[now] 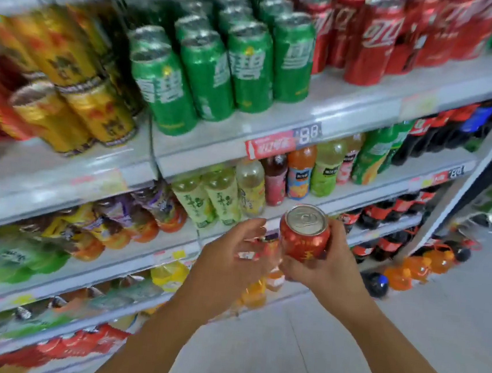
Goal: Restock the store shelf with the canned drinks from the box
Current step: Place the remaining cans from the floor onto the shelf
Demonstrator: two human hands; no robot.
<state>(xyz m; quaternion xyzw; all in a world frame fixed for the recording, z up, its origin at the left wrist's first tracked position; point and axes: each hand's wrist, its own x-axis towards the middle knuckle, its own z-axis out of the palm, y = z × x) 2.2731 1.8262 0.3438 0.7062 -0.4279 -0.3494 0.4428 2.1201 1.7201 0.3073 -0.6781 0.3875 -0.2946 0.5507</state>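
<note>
A red can (304,237) with a silver pull-tab top was held upright in the lower centre of the frame, in front of the shelving and not on any shelf. It was grasped by the right hand (331,268), whose fingers were curled round its right side and base. The left hand (228,263) was kept released just left of the can, its fingers loosely spread; whether it touched the can could not be told. On the upper shelf (351,109), green cans (219,72) were ranged in rows at centre, with tall red cola cans (373,39) at upper right and yellow cans (77,89) stacked at left, much blurred. A red price tag (272,146) was fixed to that shelf's edge. Below it, pale green tea bottles (207,200) and juice bottles (300,173) were lined up just behind the can.
</note>
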